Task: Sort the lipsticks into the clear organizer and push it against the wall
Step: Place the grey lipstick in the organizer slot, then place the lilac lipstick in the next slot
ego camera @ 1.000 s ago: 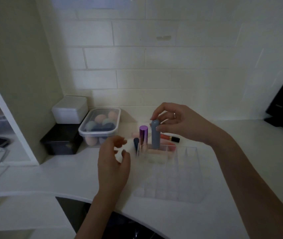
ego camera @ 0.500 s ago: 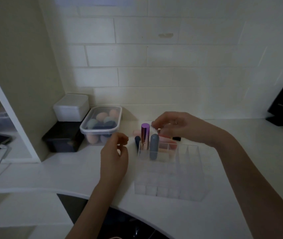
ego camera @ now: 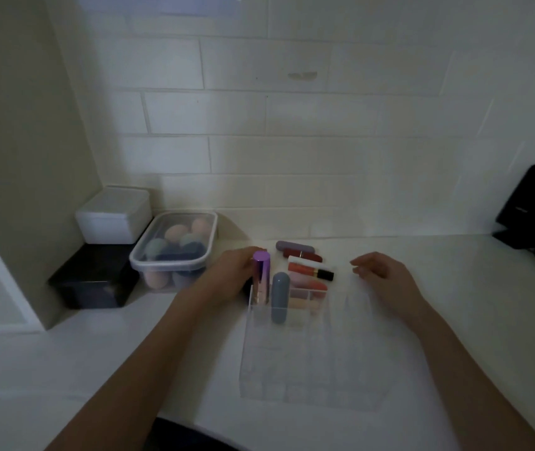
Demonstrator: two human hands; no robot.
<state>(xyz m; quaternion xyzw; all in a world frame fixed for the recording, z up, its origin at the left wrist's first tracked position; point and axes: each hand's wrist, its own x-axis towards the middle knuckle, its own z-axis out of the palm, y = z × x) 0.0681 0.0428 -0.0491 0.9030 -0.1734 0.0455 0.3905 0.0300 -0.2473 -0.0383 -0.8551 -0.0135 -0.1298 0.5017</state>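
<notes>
Clear plastic makes the organizer (ego camera: 311, 349), which stands on the white counter (ego camera: 455, 320) near the person, well apart from the tiled wall (ego camera: 292, 157). In its far left compartments two lipsticks stand upright: a metallic purple lipstick (ego camera: 261, 276) and, just to its right, a grey-blue lipstick (ego camera: 280, 301).

Compared with one second ago, the right hand (ego camera: 386, 281) has let go of the grey-blue lipstick, which now sits lower in its compartment. This hand has moved to the right and hovers above the far right corner of the organizer, fingers loosely curled and apart, holding nothing. The left hand (ego camera: 227, 275) has gone forward; it is now at the far left corner of the organizer, behind the purple lipstick. The dark blue lipstick seen there before is hidden by it, and I cannot tell if the fingers pinch something.

Beyond the organizer several loose lipsticks (ego camera: 305, 265) lie flat on the counter, now uncovered. Farther left is a clear container of makeup sponges (ego camera: 175, 249), then a white box (ego camera: 113, 216) on a black box (ego camera: 93, 281). No writing can be read anywhere.
</notes>
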